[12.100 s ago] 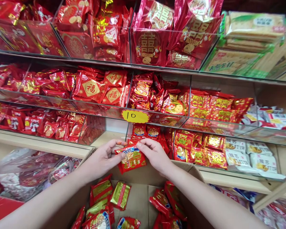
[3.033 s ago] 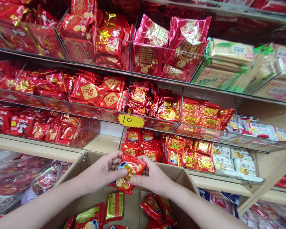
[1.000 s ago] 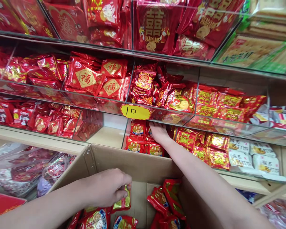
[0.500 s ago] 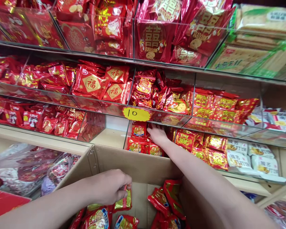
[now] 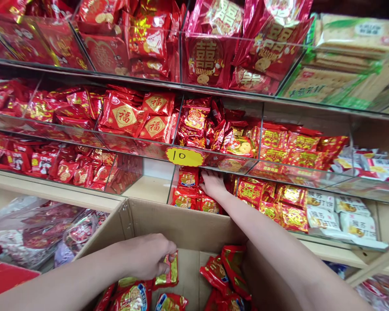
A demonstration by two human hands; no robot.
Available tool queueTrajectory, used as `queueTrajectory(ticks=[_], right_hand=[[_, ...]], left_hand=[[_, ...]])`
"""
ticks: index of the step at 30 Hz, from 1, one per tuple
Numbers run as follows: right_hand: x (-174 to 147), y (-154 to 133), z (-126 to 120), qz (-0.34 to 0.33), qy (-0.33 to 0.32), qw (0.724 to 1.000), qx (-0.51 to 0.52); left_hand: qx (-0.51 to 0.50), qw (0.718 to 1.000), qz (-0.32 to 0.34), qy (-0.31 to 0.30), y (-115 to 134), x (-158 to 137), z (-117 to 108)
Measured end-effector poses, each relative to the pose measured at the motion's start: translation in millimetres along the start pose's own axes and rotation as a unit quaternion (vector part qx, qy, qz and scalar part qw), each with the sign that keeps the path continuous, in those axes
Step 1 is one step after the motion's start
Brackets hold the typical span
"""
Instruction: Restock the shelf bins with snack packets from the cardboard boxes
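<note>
Inside the cardboard box, my left hand is closed, its fingers pinching a red and gold snack packet. More red packets lie in the box around it. My right hand reaches over the box into the low shelf compartment, under the yellow tag marked 10. Its fingers look stretched out over the red snack packets there, with the tips partly in shade. I cannot see anything held in it.
Clear shelf dividers and ledges separate rows of red packets. White packets fill the lower right, and green-wrapped crackers the upper right. Bagged goods lie at left. The upper shelf edge overhangs my right hand.
The view has shifted slightly. My right hand has moved a little within the compartment, while my left hand stays on the packet in the box.
</note>
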State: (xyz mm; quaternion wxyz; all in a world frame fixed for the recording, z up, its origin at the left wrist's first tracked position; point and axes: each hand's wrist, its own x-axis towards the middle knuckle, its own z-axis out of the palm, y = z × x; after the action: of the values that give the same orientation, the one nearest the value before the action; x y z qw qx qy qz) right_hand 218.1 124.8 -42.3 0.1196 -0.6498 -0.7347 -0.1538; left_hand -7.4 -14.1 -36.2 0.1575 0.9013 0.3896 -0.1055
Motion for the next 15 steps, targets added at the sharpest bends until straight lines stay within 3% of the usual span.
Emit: queueTrajectory(ticks=[5,9,13,15], right_hand=[[5.2,-5.1,1.3,0.014,-0.006,0.999,0.038],[1.5,-9.4,-18.2,-0.014,0.002,0.998,0.067],[-44.6,2.8,-51.8,-0.089,0.0,0.99,0.107],[-79.0,12.5,-62.7,-0.178,0.009,0.968,0.175]], left_hand=[[-0.008,1.0,0.0,0.004,-2.4,-0.6,4.8],[-0.008,1.0,-0.017,-0.02,0.2,-5.1,5.0],[0.009,0.997,-0.06,-0.046,3.9,-10.1,0.7],[0.005,0.997,-0.061,-0.052,5.0,-11.8,-1.9]])
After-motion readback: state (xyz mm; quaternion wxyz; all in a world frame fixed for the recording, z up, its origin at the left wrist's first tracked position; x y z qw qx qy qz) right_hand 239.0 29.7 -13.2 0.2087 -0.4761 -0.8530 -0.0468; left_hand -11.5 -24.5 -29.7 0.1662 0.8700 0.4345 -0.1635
